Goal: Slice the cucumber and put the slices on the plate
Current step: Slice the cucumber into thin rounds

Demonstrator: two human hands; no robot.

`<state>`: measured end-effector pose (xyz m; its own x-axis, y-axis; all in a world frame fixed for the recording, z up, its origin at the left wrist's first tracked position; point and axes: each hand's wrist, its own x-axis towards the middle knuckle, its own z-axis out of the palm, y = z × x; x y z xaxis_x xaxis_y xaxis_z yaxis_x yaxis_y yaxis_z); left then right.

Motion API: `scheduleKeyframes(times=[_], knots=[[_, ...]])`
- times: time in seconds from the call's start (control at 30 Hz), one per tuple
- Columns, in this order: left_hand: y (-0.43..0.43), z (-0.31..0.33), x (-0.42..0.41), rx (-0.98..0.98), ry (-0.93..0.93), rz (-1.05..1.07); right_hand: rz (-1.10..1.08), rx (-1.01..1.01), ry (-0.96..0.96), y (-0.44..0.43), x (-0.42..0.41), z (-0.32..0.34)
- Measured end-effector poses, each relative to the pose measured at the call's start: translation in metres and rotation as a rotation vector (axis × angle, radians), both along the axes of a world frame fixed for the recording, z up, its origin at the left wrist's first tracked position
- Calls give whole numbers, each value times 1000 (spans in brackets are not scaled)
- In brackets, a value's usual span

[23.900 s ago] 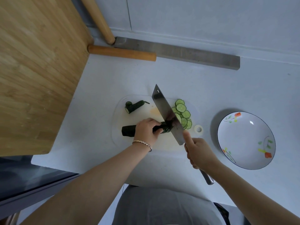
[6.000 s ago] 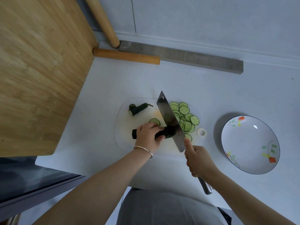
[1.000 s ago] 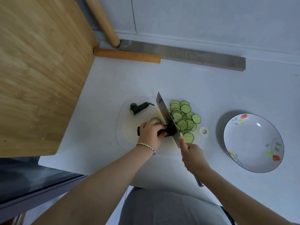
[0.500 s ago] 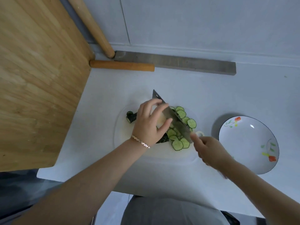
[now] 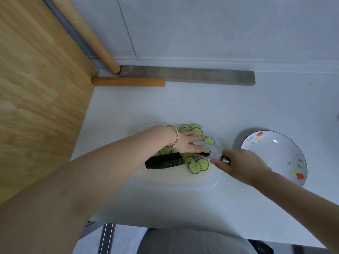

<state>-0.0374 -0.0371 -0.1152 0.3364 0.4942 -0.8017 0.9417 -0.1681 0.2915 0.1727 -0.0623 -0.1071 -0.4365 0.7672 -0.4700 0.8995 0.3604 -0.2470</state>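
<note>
Left arm reached far and right; left hand (image 5: 189, 142) lay flat, fingers straight. Right hand (image 5: 238, 162) curled round knife (image 5: 213, 150), wrist low.

And there's the cucumber (image 5: 165, 160), a short, dark green, bumpy stub lying on its side on the pale cutting board (image 5: 165, 177), cut end facing right. The slices (image 5: 197, 165) are thin rounds, pale green with dark rims, overlapping in a loose heap just beside that cut end. More fan out toward the back of the board, some partly covered. Well off to the right the plate (image 5: 271, 160) sits on the table (image 5: 183, 107), white, dark-rimmed, painted with orange flowers and green leaves.
</note>
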Motion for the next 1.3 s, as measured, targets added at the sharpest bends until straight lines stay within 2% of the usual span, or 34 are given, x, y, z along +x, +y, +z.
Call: scheduleKeyframes(times=[0.17, 0.37, 0.57, 0.7, 0.9, 0.97, 1.07, 1.13, 1.2, 1.23, 1.3], knots=[[16, -14, 6, 17, 16, -18, 164, 59, -80, 5, 0, 8], [19, -35, 3, 71, 9, 72, 303, 101, -129, 2, 6, 8], [24, -32, -5, 230, -66, 272, 301, 94, -153, 3, 17, 12], [17, -15, 14, 259, -201, 178, 287, 102, -172, 4, 14, 11], [10, -17, -10, 293, 79, 205, 315, 126, -196, 0, 14, 13], [8, -5, -23, 375, 84, 294, 248, 127, -201, -4, 19, 11], [-2, 15, -41, 544, -111, 639, -11, 54, -97, -14, 25, 3], [-16, 25, -50, 805, -234, 861, -237, -21, 68, -22, 24, -2], [-34, 26, -52, 1029, -272, 1056, -428, -91, 205, -28, 21, -7], [-43, 22, -51, 1059, -256, 1116, -503, -131, 250, -29, 19, -9], [-61, 5, -44, 951, -209, 1078, -640, -217, 340, -31, 15, -15]])
